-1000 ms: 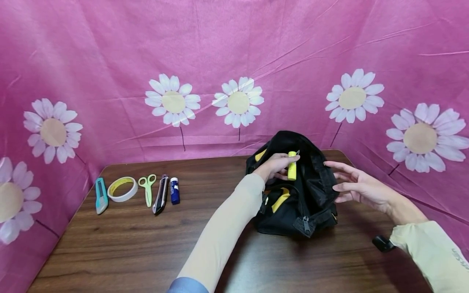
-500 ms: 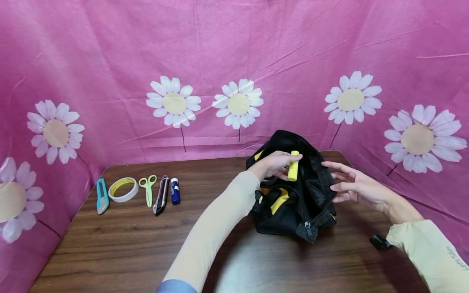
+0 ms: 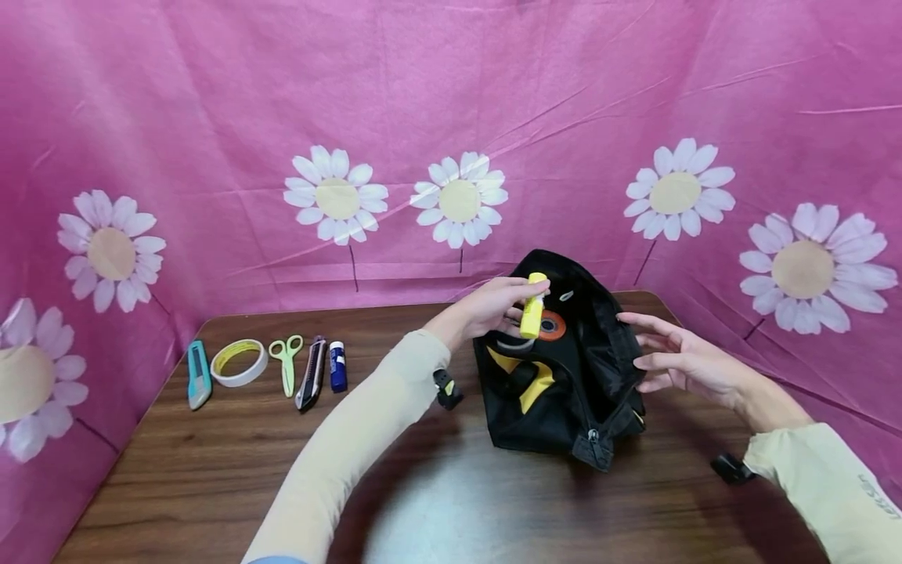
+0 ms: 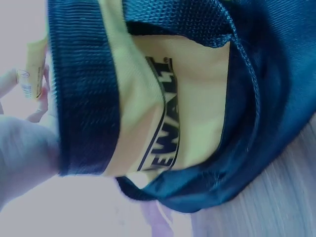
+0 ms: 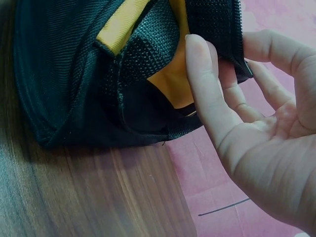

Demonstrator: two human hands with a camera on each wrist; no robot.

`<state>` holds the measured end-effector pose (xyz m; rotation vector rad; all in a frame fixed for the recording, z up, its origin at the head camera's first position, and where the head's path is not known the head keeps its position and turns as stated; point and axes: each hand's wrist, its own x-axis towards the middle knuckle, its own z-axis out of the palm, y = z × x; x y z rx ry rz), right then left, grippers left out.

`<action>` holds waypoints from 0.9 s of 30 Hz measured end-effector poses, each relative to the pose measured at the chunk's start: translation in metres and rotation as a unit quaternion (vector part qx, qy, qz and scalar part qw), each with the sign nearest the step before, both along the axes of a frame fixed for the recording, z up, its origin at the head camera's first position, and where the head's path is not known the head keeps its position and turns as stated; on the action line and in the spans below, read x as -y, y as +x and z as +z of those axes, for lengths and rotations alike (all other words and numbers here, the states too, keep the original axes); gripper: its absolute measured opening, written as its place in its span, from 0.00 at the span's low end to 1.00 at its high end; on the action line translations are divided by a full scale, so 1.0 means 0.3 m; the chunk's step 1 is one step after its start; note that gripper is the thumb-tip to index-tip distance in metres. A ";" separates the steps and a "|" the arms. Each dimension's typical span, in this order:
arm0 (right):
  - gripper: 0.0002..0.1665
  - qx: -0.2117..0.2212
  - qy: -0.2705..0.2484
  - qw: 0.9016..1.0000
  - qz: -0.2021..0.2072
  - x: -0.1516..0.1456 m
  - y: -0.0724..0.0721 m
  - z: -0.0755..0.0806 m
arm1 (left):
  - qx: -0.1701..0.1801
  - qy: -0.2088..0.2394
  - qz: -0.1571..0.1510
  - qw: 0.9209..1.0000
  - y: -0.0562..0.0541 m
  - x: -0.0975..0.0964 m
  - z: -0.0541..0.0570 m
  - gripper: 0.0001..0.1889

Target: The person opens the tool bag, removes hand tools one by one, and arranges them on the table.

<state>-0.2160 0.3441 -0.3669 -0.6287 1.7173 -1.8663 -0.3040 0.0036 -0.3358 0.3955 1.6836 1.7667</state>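
My left hand (image 3: 486, 309) pinches a small yellow tube (image 3: 532, 307), shaped like a glue stick, above the mouth of a black-and-yellow tool bag (image 3: 524, 427). In the left wrist view the yellow tube (image 4: 33, 69) shows past the bag's strap, and the hand is partly cut off. My right hand (image 3: 694, 364) holds the bag's right rim; in the right wrist view its thumb lies on the outer side and the index finger reaches behind the zipped edge. Inside the open bag sit an orange disc (image 3: 553, 326) with a dark centre and a grey curved piece (image 3: 514, 345).
Along the table's left side lie a teal cutter (image 3: 198, 376), a tape roll (image 3: 254, 374), green scissors (image 3: 287, 368), a dark utility knife (image 3: 312, 374) and a blue glue stick (image 3: 338, 368). A pink flowered cloth (image 3: 395, 94) hangs behind the wooden table (image 3: 211, 486).
My left hand has drawn the yellow tube leftward and slightly up, uncovering the orange disc in the bag. My right hand stays at the rim.
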 end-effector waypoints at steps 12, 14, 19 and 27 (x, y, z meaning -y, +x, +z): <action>0.40 0.000 -0.013 1.000 0.013 -0.004 0.004 -0.014 | 0.008 0.010 0.030 0.999 0.051 0.222 -0.016 0.30; 0.40 0.000 -0.017 1.000 0.017 -0.002 0.004 -0.019 | 0.007 0.002 0.044 0.999 0.062 0.270 -0.025 0.28; 0.40 0.010 -0.029 0.999 0.020 0.003 0.001 -0.032 | 0.005 -0.021 0.088 0.996 0.083 0.390 -0.052 0.24; 0.40 0.007 -0.034 0.999 0.015 0.000 0.005 -0.033 | -0.004 -0.060 0.113 0.992 0.097 0.535 -0.110 0.26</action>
